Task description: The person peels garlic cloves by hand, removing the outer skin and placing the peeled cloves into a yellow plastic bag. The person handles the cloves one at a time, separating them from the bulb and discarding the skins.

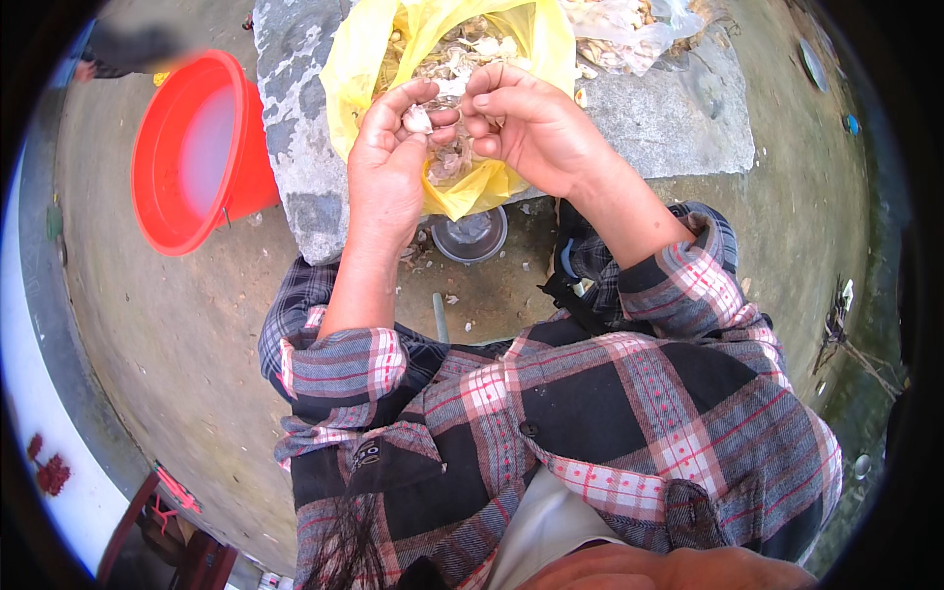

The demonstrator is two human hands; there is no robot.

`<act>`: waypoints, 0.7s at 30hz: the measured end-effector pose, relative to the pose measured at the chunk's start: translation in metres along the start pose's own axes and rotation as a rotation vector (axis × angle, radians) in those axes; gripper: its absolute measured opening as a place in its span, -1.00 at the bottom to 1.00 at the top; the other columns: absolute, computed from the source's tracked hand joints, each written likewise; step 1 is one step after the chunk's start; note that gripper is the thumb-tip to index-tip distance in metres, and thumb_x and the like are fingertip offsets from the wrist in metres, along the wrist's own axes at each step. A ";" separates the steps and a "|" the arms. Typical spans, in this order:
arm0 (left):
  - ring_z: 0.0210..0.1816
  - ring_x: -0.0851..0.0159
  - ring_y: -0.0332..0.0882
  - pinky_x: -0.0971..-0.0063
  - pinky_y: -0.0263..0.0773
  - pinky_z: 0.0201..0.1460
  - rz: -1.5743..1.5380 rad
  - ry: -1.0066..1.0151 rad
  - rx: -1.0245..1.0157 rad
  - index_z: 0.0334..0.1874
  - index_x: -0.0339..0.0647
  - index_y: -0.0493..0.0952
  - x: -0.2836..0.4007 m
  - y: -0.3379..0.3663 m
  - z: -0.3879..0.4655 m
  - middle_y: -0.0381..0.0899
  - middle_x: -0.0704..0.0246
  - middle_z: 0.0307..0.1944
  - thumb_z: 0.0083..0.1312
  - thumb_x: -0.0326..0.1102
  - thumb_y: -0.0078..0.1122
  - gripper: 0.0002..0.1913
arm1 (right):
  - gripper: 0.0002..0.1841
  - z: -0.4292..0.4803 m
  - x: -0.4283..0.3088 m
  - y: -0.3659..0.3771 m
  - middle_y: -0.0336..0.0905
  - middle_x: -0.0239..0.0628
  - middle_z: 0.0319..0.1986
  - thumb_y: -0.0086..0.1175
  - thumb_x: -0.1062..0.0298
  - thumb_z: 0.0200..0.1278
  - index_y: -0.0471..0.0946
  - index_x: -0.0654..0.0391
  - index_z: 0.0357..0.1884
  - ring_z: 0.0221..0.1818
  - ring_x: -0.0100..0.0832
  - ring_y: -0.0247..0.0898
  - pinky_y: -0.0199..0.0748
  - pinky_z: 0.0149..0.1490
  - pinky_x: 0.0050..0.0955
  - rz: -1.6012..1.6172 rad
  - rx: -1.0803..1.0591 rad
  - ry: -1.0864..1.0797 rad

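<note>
My left hand (387, 151) holds a pale garlic clove (417, 119) between its thumb and fingers. To its right, my right hand (538, 125) is raised with curled fingers, apart from the left. Whether anything small sits between those fingertips cannot be made out. Below both hands lies an open yellow plastic bag (343, 88), with papery garlic skins (476, 55) inside. The bag rests on a grey stone slab (664, 129). On the ground under the slab's near edge stands a small clear plastic bowl (472, 236), partly covered by the bag.
A large red plastic bucket (158, 169) holding cloudy liquid stands left of the slab. A clear plastic bag (627, 33) with garlic pieces lies at the slab's far right. Bits of skin dot the concrete floor (192, 354). Another person's hand (85, 71) shows at upper left.
</note>
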State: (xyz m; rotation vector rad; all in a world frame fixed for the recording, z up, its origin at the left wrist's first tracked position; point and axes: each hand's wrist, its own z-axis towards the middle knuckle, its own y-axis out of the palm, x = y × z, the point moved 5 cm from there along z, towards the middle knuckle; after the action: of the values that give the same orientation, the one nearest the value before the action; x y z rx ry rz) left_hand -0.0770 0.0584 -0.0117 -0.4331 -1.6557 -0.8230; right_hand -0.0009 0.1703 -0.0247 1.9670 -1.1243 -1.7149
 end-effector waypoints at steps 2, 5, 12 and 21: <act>-0.01 0.36 0.49 0.52 0.45 0.07 0.021 0.010 0.000 0.17 -0.36 0.29 0.000 0.000 0.000 0.41 0.21 0.08 0.30 -0.67 -0.24 -0.62 | -0.87 0.000 -0.001 0.001 0.49 -0.41 -0.39 0.08 0.47 0.17 0.46 0.15 -0.22 -0.47 -0.60 0.35 0.34 -0.36 -0.65 -0.139 0.033 -0.021; -0.02 0.37 0.49 0.54 0.47 0.03 0.066 0.042 -0.010 0.17 -0.37 0.30 -0.002 -0.001 -0.001 0.42 0.21 0.07 0.34 -0.61 -0.18 -0.66 | -0.84 -0.002 -0.003 0.006 0.45 -0.50 -0.45 0.15 0.46 0.13 0.49 0.15 -0.23 -0.51 -0.67 0.27 0.27 -0.38 -0.70 -0.367 0.056 -0.080; -0.32 0.41 0.59 0.58 0.55 -0.27 0.126 -0.041 0.013 0.14 -0.33 0.35 -0.004 -0.002 0.000 0.57 0.28 -0.21 0.41 -0.50 -0.18 -0.72 | -0.75 -0.002 -0.007 0.011 0.30 -0.62 -0.49 0.15 0.49 0.13 0.54 0.17 -0.11 -0.42 -0.75 0.16 0.20 -0.31 -0.75 -0.738 0.074 -0.271; -0.45 0.45 0.56 0.66 0.49 -0.43 0.086 -0.093 -0.033 0.12 -0.25 0.38 -0.004 -0.003 -0.004 0.58 0.30 -0.30 0.42 -0.43 -0.16 -0.73 | -0.83 -0.003 -0.010 0.013 0.35 -0.60 -0.49 0.20 0.40 0.15 0.55 0.18 -0.22 -0.41 -0.72 0.21 0.23 -0.30 -0.70 -0.782 0.078 -0.255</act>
State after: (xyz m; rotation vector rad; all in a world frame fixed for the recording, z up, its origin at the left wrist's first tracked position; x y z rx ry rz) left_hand -0.0751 0.0541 -0.0159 -0.5694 -1.6982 -0.7774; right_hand -0.0020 0.1682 -0.0082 2.4886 -0.4905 -2.3692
